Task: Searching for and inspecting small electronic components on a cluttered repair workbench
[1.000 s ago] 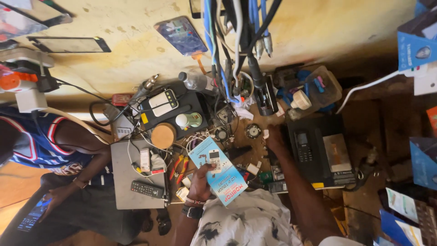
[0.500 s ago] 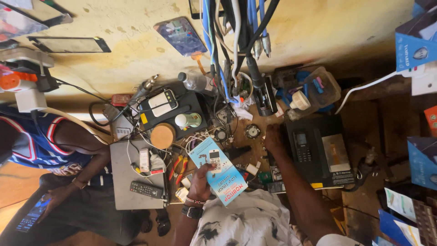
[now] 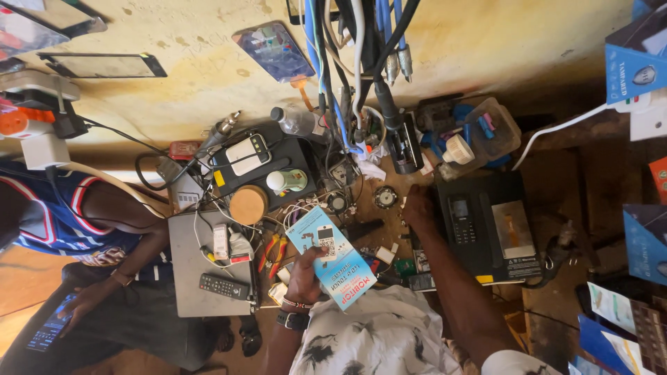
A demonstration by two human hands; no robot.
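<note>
The scene is filled by a crowded wooden workbench [image 3: 597,173] under a yellow wall from which a bundle of cables [image 3: 361,42] hangs. At about nine o'clock from the bench middle another person in a blue sleeveless shirt [image 3: 48,215] is seated, a phone held low in that person's hand. A grey laptop [image 3: 201,267] lies closed at about eight o'clock, with a black remote control [image 3: 224,285] laid on it. At about three o'clock a black box-shaped device [image 3: 486,226] is placed, and a dark soldering station [image 3: 260,163] at eleven o'clock. The light blue packaging card [image 3: 332,255] is held near the middle of the bench, slightly towards six o'clock, raised above the clutter. It is gripped by the left hand [image 3: 306,274], whose fingers are closed around its lower left edge (the thumb is seen on its face). The card is judged to be light and thin, a little flexible, probably smooth; it is best taken by an edge, so that the small part sealed on it is not pressed. The right hand [image 3: 419,208] is stretched towards one o'clock and rests among small parts beside the black device; whether its fingers are closed on anything cannot be told.
</note>
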